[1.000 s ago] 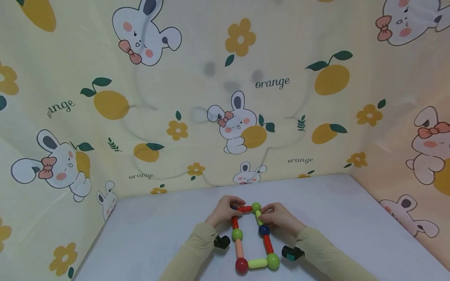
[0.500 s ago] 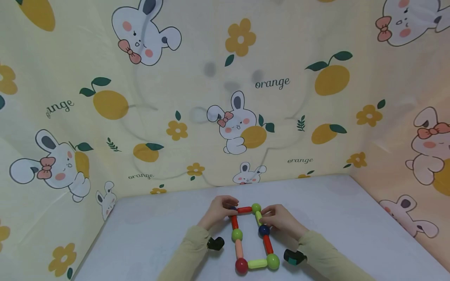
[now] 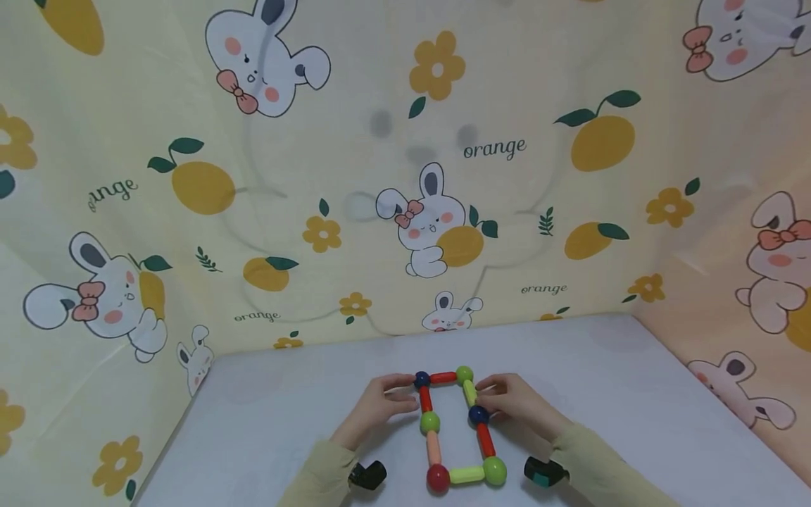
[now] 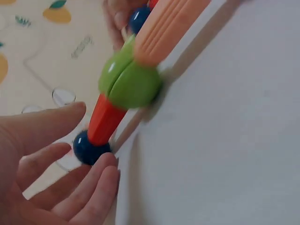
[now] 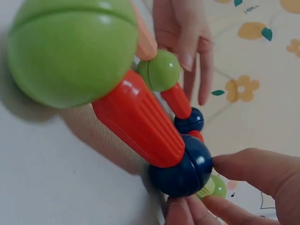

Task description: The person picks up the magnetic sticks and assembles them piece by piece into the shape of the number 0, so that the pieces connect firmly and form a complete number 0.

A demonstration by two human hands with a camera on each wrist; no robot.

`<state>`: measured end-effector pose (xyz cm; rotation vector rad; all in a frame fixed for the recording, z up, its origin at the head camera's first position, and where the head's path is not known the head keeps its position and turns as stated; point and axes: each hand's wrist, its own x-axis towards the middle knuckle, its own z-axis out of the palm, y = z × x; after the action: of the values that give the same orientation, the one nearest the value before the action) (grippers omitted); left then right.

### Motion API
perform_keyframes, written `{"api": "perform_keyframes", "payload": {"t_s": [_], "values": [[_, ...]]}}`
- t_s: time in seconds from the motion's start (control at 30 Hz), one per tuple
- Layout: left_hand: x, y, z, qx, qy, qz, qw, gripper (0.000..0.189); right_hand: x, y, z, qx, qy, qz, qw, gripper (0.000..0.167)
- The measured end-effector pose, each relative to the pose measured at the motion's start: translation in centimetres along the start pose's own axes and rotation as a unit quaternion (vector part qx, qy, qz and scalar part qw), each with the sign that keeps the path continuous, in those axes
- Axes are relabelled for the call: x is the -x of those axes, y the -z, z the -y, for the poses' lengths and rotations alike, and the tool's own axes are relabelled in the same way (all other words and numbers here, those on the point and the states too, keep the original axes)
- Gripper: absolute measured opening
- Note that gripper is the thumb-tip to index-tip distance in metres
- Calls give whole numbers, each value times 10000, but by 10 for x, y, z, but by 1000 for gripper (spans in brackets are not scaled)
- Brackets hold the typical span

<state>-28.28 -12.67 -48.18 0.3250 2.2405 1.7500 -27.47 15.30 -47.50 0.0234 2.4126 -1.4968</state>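
Observation:
A closed frame of ball-and-rod building pieces lies on the table, longer than wide in the head view. My left hand [image 3: 383, 405] is beside its far left corner, fingers apart around the far blue ball [image 3: 422, 380], holding nothing. From that ball a red rod [image 4: 105, 121] runs to a green ball [image 4: 131, 79], then a peach rod [image 3: 434, 448] to a dark red ball [image 3: 438, 478]. On the right side, my right hand [image 3: 516, 403] has its thumb and fingertips around the right blue ball [image 5: 182, 166], next to a yellow-green rod [image 3: 469, 393]. Another red rod [image 5: 140, 119] joins it to the near green ball [image 3: 495, 471].
White table surface [image 3: 266, 422] surrounds the frame. A printed cloth [image 3: 355, 253] with rabbits and oranges rises behind and at both sides. Black wrist cameras [image 3: 367, 475] sit at both sleeves, close to the frame's near half.
My left hand has let go of the far left corner and drawn back left and nearer, uncovering the blue ball. My right hand has shifted slightly toward the right blue ball. The frame stays put.

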Motion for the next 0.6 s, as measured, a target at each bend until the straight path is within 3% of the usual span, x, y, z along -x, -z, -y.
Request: {"api": "perform_keyframes", "payload": {"t_s": [0.13, 0.27, 0.6], "values": [[16, -12, 2, 110, 67, 202, 9997, 53, 6, 3, -4, -41, 92, 149, 9998, 41], [22, -20, 5, 146, 47, 193, 9997, 53, 9, 3, -6, -35, 119, 184, 9998, 43], [8, -19, 8, 189, -100, -144, 9997, 55, 2, 0, -2, -74, -8, 33, 10000, 42]]}}
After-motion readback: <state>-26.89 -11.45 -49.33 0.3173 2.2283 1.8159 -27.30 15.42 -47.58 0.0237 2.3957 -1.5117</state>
